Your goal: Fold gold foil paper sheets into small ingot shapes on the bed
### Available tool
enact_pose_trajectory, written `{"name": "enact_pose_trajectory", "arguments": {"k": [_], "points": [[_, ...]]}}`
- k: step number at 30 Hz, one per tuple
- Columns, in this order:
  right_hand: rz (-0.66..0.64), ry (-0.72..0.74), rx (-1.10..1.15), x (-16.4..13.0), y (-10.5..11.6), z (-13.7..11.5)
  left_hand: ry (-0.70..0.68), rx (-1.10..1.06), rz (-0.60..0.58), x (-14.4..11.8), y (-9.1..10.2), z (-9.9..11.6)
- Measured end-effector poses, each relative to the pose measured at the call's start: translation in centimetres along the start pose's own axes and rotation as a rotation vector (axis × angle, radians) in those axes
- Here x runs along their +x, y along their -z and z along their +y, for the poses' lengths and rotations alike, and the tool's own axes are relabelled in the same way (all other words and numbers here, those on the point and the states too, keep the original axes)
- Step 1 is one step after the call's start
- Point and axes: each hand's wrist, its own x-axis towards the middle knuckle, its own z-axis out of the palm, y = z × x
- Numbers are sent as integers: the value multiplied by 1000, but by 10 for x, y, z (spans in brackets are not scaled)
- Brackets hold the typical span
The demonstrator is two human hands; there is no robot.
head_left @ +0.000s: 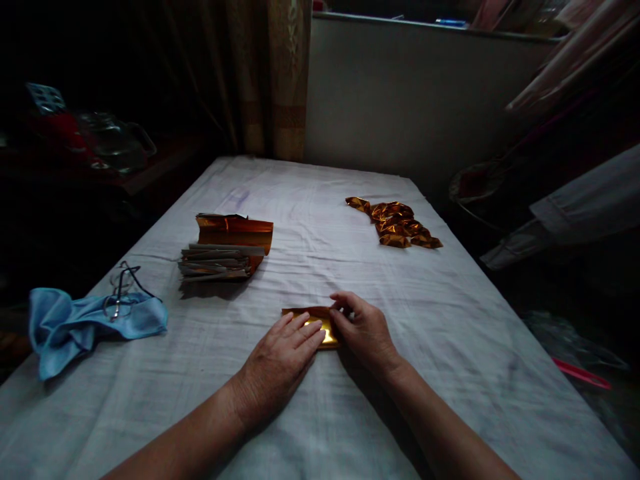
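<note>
Foil sheet [320, 323]: a gold rectangle lying flat on the white-clothed surface [450, 347], near and centre, partly hidden under both hands.
Left hand [280, 363]: palm down, fingers straight and close together, flat on the sheet's near-left part; grip not pinching anything, only pressing.
Right hand [364, 330]: just right of the sheet, knuckles raised, fingertips bent onto its right edge; whether they pinch the edge or only touch it, I cannot tell.
Forearms: both reach in from the near edge and converge on the sheet.
Risk, slipping: the foil looks slick, so uneven pressure could let it skid on the cloth and any crease run crooked.
Risk, tearing: thin foil could crumple or rip if the right fingertips pull hard.
Nearby: foil stack [225, 250] far left; folded gold pieces [397, 227] far right; glasses [120, 293] on a blue cloth [75, 327] at left.
</note>
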Motion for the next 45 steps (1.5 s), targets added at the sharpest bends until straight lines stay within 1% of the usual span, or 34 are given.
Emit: {"name": "enact_pose_trajectory", "arguments": {"k": [4,8,12,17,27,40,45], "points": [[44,20,-86,13,-5,2,-20,53,-24,10,0,-10],[82,21,-139,14,-8,10,-28,76,-11,14,-5,-14],[81,36,-122,12,-8,13,-16,69,11,12,-8,-13],[74,44,-109,13,-7,14,-13,57,24,12,-7,-12],[81,55,-55,12,-6,15,6,29,24,12,-7,-12],[63,61,-72,11,-5,16,1,3,-2,12,-4,-12],[73,78,-79,11,-6,16,3,1,12,11,-5,-12]]}}
